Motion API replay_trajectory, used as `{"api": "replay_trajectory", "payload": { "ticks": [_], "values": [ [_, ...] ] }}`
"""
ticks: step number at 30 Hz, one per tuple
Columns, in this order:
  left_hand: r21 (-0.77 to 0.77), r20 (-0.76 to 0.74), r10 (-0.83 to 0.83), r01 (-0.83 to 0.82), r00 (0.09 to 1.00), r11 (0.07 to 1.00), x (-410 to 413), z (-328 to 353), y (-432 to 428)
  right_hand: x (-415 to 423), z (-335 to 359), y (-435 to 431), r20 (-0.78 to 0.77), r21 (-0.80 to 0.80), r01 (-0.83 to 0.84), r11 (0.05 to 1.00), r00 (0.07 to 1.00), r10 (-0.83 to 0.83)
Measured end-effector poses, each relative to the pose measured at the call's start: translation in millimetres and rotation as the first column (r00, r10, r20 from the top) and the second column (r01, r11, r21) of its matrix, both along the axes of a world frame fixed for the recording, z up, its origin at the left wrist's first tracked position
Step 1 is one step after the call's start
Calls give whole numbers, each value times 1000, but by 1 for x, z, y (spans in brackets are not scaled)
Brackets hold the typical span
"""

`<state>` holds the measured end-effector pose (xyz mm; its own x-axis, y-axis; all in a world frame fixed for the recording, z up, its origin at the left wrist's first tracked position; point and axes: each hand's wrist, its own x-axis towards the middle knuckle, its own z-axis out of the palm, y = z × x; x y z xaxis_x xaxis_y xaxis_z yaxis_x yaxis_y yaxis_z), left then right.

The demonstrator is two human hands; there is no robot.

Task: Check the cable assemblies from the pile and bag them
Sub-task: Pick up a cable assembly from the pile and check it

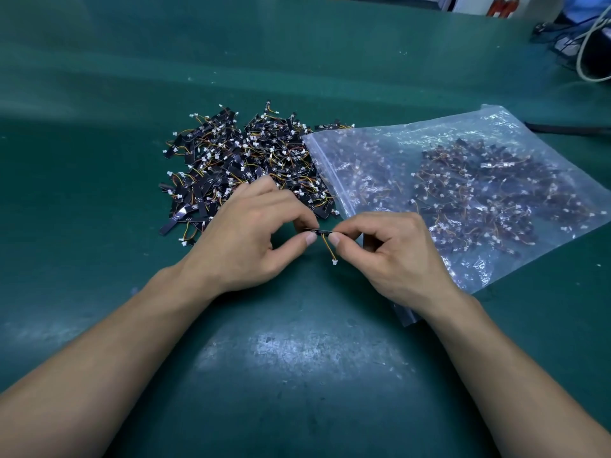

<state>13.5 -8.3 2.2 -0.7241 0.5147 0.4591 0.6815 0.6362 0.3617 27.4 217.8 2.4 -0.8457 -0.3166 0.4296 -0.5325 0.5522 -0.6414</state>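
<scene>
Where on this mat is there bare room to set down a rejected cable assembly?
Bare green mat lies left of the pile, and more behind it. It is crowded between the pile and the bag, where both hands work.

Head cam, fwd-down, close over mat (99, 193)

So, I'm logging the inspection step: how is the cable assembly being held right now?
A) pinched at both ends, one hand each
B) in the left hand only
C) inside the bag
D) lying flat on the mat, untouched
A: the left hand and right hand each pinch an end of the cable assembly, its wire and white connector hanging below.
</scene>
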Motion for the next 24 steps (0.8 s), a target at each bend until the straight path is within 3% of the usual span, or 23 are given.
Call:
{"api": "replay_trajectory", "payload": {
  "ticks": [13, 24],
  "values": [
    [38, 37, -38, 36, 999, 999, 2, 1, 0, 2, 1, -1, 50, -1, 26, 1000, 998, -26],
    [67, 40, -35, 32, 999, 997, 2, 2, 1, 1, 2, -2, 2, 9, 13, 1000, 1000, -13]
  ]
}}
